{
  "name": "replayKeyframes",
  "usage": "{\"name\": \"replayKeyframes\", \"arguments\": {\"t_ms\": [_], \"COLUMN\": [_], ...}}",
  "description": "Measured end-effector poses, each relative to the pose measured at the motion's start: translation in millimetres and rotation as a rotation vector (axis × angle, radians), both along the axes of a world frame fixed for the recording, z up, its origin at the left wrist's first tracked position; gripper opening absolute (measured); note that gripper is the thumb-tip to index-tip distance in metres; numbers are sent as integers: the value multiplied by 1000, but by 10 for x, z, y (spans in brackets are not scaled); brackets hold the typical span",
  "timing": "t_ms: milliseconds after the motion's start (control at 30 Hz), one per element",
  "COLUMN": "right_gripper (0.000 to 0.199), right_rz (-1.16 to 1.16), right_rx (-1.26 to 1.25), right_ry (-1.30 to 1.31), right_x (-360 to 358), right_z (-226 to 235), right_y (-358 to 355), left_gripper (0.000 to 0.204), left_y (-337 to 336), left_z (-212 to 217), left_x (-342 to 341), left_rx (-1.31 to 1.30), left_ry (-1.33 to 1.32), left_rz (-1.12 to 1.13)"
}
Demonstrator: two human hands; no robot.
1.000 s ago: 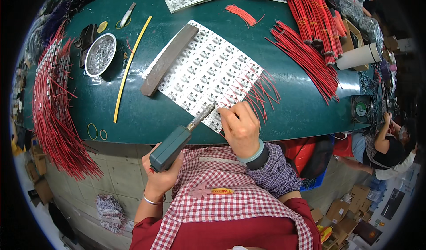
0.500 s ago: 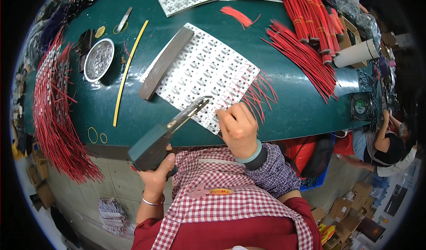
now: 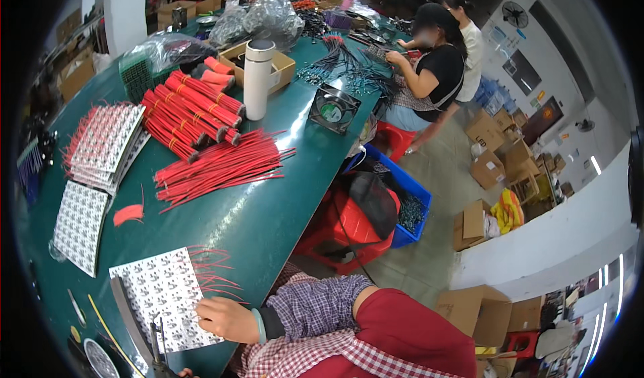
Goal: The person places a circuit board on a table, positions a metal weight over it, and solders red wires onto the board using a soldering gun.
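At the lower left, my left hand (image 3: 187, 372) shows only as a sliver at the picture's edge, wrapped round a soldering gun (image 3: 158, 355). The gun's slim metal tip points up over a white board (image 3: 173, 291) covered in rows of small dark parts. My right hand (image 3: 228, 319) rests at the board's right edge, fingertips pinched on a red wire, mostly hidden by the fingers. Several red wires (image 3: 218, 281) stick out from that same edge. A dark grey bar (image 3: 127, 314) lies along the board's left side.
Bundled red wires (image 3: 194, 113) and loose red wires (image 3: 218, 170) lie beyond, near a white bottle (image 3: 258, 79) and a small black fan (image 3: 333, 110). Stacked boards (image 3: 107, 143) stand at the left. A red stool (image 3: 349, 230) is beside the table; a co-worker (image 3: 436, 76) sits farther along.
The view has swung right and up, so the board and both hands now appear lower left. My left hand has nearly left the picture. My right hand stays at the board's edge.
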State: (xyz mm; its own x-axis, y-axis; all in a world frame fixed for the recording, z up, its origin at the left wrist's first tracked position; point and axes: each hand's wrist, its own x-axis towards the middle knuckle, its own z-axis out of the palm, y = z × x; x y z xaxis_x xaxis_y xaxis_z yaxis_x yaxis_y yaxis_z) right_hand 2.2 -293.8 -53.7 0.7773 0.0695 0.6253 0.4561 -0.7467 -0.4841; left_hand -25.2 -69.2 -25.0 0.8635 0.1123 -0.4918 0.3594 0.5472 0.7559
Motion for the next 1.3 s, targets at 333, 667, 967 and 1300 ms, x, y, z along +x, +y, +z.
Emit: {"name": "replayKeyframes", "arguments": {"t_ms": [333, 667, 967, 1300], "right_gripper": [8, 8, 9, 9], "right_rz": [15, 149, -29, -4], "right_rx": [108, 257, 88, -291], "right_ry": [83, 155, 86, -19], "right_x": [-165, -217, 795, 2485], "right_z": [54, 207, 588, 143], "right_y": [-339, -899, -1421, -1188], "left_gripper": [16, 23, 34, 33], "left_y": [162, 148, 293, 320], "left_z": [-118, -113, -347, -419], "left_x": [128, -2, 195, 144], "left_rx": [-58, 100, -264, -513], "left_ry": [-49, 32, -224, -273], "left_rz": [-90, 139, -55, -42]}}
